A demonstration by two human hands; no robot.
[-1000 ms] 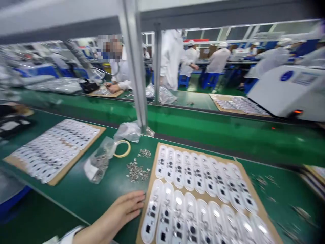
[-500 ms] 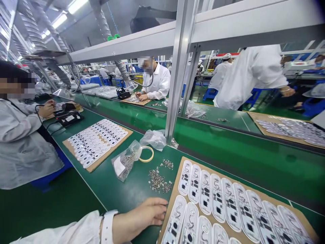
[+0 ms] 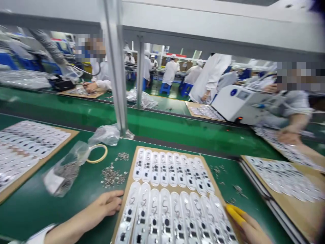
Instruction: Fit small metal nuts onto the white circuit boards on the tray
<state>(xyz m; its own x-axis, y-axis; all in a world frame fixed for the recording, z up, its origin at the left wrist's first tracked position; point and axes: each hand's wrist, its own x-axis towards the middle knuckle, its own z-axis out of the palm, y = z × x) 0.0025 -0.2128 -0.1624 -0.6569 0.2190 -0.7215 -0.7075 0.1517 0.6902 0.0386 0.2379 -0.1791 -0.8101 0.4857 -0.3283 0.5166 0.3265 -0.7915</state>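
In front of me lies a cardboard sheet [image 3: 169, 190] bearing two rows of long white oval casings [image 3: 166, 215] with small dark parts and thin wires in them. My left hand [image 3: 108, 205] is at its left edge, the fingers bent against the cardboard. At the right edge is my right hand [image 3: 250, 225], with yellow covers on its fingers, gripping the side of the sheet; part of this hand is cut off by the frame. A heap of small metal pieces [image 3: 111, 177] lies beyond my left hand.
A roll of tape [image 3: 98, 154] and a clear bag of metal parts [image 3: 67, 173] lie left. Another loaded cardboard sheet [image 3: 50, 154] is farther left. A raised board with casings [image 3: 312, 210] stands right. A metal post [image 3: 116, 84] rises behind. Co-workers sit across the green belt [image 3: 162, 127].
My view has swung to the right, bringing my right hand and the right-hand board into sight. My left hand stays by the sheet's left edge. The sheet looks unmoved beside the metal pieces.
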